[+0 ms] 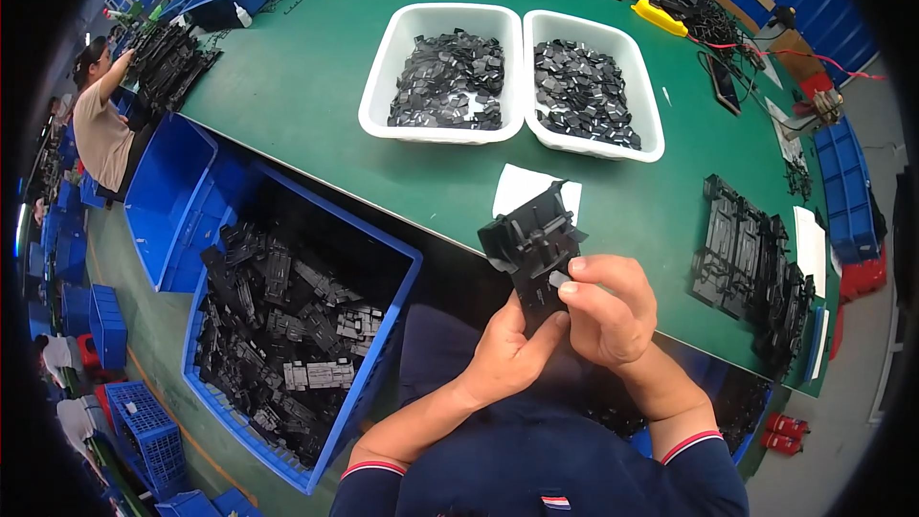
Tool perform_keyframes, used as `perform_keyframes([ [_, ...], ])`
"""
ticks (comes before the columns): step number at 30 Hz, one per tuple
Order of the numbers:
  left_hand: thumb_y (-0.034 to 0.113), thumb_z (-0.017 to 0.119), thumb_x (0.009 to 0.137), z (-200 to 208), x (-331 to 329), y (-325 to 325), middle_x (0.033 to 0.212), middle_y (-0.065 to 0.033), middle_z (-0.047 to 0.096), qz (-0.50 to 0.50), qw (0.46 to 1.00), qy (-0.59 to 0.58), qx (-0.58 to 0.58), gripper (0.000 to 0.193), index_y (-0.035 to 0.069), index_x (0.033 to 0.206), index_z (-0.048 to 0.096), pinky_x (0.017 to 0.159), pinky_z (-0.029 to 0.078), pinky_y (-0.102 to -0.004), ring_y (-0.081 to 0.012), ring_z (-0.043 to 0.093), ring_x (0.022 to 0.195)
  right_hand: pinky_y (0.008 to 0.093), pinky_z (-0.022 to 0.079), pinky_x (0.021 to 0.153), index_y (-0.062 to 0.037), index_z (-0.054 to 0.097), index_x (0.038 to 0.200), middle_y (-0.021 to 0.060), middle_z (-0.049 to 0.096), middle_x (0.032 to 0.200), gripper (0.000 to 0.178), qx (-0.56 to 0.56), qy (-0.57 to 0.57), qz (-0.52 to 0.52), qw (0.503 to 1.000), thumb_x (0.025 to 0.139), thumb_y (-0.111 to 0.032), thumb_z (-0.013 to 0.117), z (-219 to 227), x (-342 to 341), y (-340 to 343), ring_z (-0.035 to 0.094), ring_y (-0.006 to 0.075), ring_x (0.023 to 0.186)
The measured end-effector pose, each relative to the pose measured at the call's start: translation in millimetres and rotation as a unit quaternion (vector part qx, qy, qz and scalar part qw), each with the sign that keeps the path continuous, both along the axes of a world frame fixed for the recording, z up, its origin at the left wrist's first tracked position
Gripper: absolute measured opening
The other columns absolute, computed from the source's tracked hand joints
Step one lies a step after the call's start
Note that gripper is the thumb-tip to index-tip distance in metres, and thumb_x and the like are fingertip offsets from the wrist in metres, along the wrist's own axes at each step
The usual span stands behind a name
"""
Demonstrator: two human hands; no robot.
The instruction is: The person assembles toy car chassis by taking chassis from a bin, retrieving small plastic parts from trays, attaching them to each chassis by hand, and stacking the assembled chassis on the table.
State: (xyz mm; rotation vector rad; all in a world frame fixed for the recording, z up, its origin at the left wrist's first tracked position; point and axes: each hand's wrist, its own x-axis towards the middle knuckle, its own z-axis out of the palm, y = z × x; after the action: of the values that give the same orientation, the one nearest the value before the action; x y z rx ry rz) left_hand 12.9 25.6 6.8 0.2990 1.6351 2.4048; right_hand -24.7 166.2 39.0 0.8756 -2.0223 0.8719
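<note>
The left hand (507, 354) is clamped on a black plastic part (536, 247) over the near edge of the bench (431, 190); the right hand (619, 311) pinches a small grey piece (558, 278) beside it.

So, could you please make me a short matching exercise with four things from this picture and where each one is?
Column one
1. Black moulded plastic part
2. Two white rectangular plastic tubs
3. Yellow elongated object
4. Large open blue plastic crate

Column two
A. Lower than the green tabletop, to the person's left
B. Toward the far right of the tabletop
C. In the grip of the left hand
D. Side by side, holding small black pieces

Right pairs: 1-C, 2-D, 3-B, 4-A
</note>
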Motion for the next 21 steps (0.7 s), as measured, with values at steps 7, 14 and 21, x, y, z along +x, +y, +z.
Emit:
perform_keyframes([
  [7,-0.001,0.05,0.09,5,1,-3,0.109,-0.01,0.058,0.006,0.998,0.042,-0.052,0.034,-0.002,0.124,0.044,0.087,0.045,-0.0275,-0.0152,0.056,0.102,0.0306,0.052,0.065,-0.0042,0.064,0.1,0.0098,0.062,0.096,0.039,-0.013,-0.001,0.05,0.999,0.062,0.006,0.068,0,-1,-16,0.063,0.0242,0.08],
  [14,0.0,0.052,0.089,4,0,-7,0.095,-0.0082,0.06,0.026,0.996,0.047,-0.074,0.02,-0.003,0.109,0.051,0.076,0.048,-0.0261,-0.0129,0.058,0.089,0.0303,0.052,0.064,-0.004,0.065,0.098,0.0091,0.062,0.094,0.038,-0.012,-0.012,0.045,0.999,0.061,0.007,0.069,1,-2,-21,0.064,0.024,0.079],
  [21,0.0,0.051,0.088,1,0,-7,0.095,-0.0097,0.061,0.031,0.995,0.046,-0.08,0.021,-0.003,0.109,0.051,0.076,0.048,-0.0277,-0.0145,0.059,0.088,0.0304,0.052,0.065,-0.0039,0.064,0.097,0.0095,0.062,0.094,0.038,-0.005,-0.02,0.042,0.999,0.061,0.008,0.069,2,-2,-22,0.064,0.0242,0.079],
])
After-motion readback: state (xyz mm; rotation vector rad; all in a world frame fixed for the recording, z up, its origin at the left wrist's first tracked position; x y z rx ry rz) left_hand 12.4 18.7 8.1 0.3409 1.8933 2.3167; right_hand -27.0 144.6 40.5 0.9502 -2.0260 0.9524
